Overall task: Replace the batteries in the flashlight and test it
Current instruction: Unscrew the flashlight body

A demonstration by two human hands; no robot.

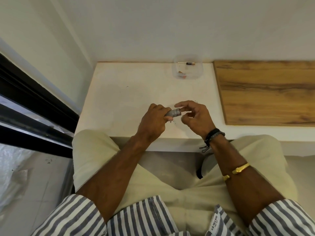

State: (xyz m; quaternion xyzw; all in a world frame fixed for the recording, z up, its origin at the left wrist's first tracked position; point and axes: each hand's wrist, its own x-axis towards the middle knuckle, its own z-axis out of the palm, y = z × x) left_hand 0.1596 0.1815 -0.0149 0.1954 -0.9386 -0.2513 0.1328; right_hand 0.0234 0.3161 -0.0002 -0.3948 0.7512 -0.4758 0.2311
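- Starting nearest, we see striped sleeves [71, 217] over pale trousers, and both forearms reaching forward past the near edge of the counter [136, 86].
- The left hand [153, 120] is wrapped round the flashlight [173, 113]. Its fingers are clamped on the barrel, and it holds the flashlight just above the counter with the ribbed end pointing right.
- The right hand [196, 116] sits at that end, with forefinger and thumb reaching to the tip and the other fingers [187, 119] loosely curled. Something small and brownish shows there, but we cannot tell if it is a battery, a cap or a fingertip. So we cannot say whether this hand pinches anything.
- We judge the work to be at the flashlight's end, either moving a battery or turning the cap.
- From here, a small part could slip from the fingertips, because the hands work in the air near the counter's front edge. It would then roll off into the lap or onto the floor.
- A battery put in the wrong way round, or a cap threaded crooked, would leave the light dead at the test.
- Farther back, well apart from the hands, a clear tub [201, 70] stands by the wall with one battery [190, 64] and a few small bits inside.
- If old and new cells both end up in that tub, we could mix them.
- A wooden board [264, 92] lies to the right.
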